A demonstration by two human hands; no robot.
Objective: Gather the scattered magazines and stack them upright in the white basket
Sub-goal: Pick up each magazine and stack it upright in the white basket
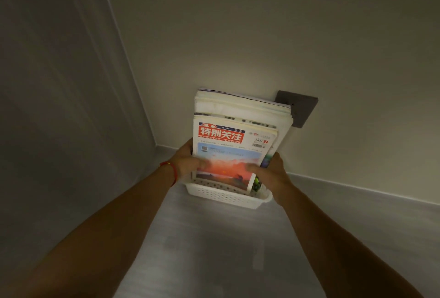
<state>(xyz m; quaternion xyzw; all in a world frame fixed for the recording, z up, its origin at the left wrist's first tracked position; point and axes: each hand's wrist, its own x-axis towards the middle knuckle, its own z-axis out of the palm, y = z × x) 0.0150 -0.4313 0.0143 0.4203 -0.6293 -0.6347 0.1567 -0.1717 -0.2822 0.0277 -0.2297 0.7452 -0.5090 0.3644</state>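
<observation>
A stack of magazines (234, 135) stands upright in the white perforated basket (223, 196) on the floor by the wall. The front one has a red title block and an orange sunset picture. My left hand (188, 163) grips the stack's left edge, thumb on the front cover. On the right edge my right hand (269, 170) grips too, its thumb across the cover's lower part. The magazines' bottoms are hidden inside the basket.
A dark grey wall plate (302, 109) sits on the wall just behind the stack's top right. The basket stands near a room corner, with a grey wall (71, 107) at the left and grey floor (214, 250) in front.
</observation>
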